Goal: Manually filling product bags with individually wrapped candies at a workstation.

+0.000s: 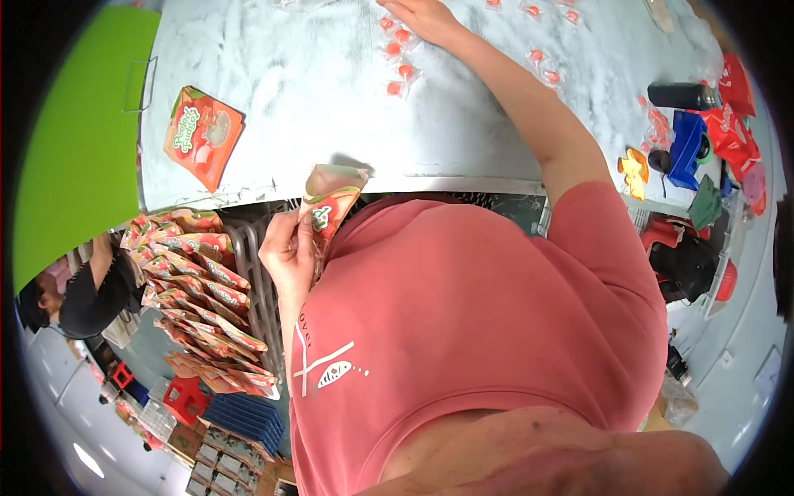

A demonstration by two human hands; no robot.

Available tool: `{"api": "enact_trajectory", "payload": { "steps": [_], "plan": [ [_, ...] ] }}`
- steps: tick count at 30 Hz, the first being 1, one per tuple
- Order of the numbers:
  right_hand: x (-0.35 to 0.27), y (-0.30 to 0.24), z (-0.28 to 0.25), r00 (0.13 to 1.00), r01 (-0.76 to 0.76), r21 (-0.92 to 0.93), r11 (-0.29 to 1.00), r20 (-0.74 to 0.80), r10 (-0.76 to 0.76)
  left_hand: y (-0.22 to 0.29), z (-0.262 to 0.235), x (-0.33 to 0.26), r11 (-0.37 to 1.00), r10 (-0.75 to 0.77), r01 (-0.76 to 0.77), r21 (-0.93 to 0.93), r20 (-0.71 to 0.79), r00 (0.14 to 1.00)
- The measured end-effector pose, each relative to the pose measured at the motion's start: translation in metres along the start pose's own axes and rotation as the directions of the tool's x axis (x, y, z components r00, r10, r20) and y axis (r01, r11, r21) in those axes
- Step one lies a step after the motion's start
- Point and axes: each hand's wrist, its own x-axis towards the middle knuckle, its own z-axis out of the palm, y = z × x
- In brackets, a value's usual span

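Observation:
My left hand grips an orange-red printed pouch at the table's near edge. The pouch stands upright with its top mouth gaping, and its lower part is tucked against my shirt. Farther off, my right hand is stretched across the table with its fingers extended, partly cut off by the upper edge of the view. Beside and below it lie several red candies in clear twisted wrappers. Another printed pouch lies flat on the table at the left.
A crate at my left is packed with rows of pouches. More wrapped candies lie to the right. At the table's right stand a dark bottle and a blue holder. Another person is at the far left.

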Motion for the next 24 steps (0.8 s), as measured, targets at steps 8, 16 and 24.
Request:
{"api": "enact_trajectory", "payload": {
  "steps": [8,16,24],
  "plan": [
    [-0.023,-0.030,-0.045,0.809,-0.450,0.600,0.661,-0.040,0.587,-0.006,-0.002,0.004,0.999,-0.051,0.051,-0.009,0.055,0.997],
    [-0.009,-0.048,-0.069,0.869,-0.481,0.475,0.736,0.152,0.470,-0.005,0.001,0.000,0.998,-0.056,0.056,0.008,0.060,0.997],
    [0.000,-0.053,-0.080,0.860,-0.483,0.354,0.801,0.363,0.359,-0.005,0.005,0.000,0.999,-0.031,0.033,-0.015,0.075,0.997]
  ]
}}
